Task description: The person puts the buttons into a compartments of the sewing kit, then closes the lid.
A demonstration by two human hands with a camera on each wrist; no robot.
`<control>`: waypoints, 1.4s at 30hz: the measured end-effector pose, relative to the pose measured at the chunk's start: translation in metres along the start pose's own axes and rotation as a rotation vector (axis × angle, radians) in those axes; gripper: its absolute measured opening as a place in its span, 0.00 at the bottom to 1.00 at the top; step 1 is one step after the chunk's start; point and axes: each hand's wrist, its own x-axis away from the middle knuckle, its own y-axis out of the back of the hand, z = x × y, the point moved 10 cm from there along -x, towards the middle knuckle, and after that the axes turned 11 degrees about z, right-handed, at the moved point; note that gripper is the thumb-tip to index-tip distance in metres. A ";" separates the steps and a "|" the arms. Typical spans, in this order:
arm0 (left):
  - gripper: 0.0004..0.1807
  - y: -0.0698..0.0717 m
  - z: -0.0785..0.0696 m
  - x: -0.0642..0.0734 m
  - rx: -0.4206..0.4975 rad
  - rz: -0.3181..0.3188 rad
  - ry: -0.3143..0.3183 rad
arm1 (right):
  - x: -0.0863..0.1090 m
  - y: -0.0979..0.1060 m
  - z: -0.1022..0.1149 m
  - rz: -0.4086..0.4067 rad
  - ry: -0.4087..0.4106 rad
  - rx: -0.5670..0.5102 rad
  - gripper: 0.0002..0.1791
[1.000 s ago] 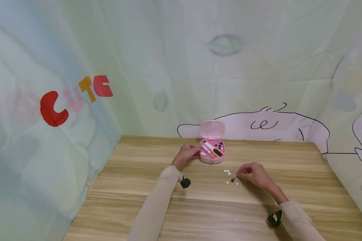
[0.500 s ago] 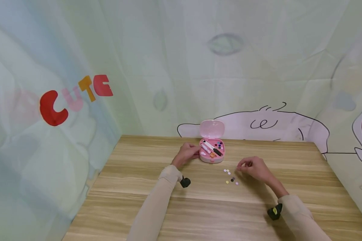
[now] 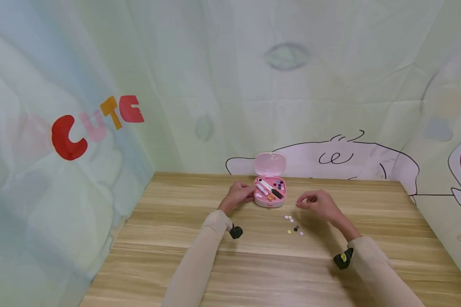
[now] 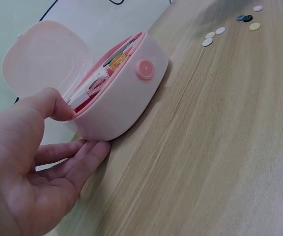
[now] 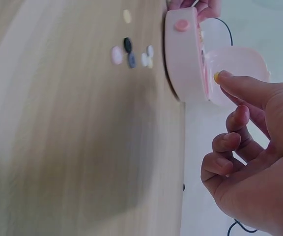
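A pink sewing box (image 3: 269, 204) stands on the table with its clear pink lid (image 4: 48, 59) raised. My left hand (image 3: 236, 197) holds the box at its left side, thumb over the rim and fingers low against the wall. Between the thumb and index finger of my right hand (image 3: 319, 204) is a small yellow button (image 5: 216, 76), held above the table to the right of the box. Inside the box lie a white tool with a black end (image 3: 270, 188), an orange item (image 3: 271, 198) and several coloured buttons (image 3: 279, 185).
Several loose buttons lie in front of the box: white buttons (image 4: 207, 42), a yellow one (image 4: 255, 26), a black one (image 3: 295, 229) and a pink one (image 4: 258, 8). Behind the wooden table (image 3: 199, 213) hangs a printed curtain (image 3: 199, 85).
My right hand has lifted from beside the loose buttons and moved away from me, closer to the box. The left hand and the box stay where they were.
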 end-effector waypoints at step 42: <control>0.15 -0.001 -0.002 -0.001 0.013 -0.001 -0.022 | -0.070 -0.013 -0.007 0.077 -0.254 -0.499 0.20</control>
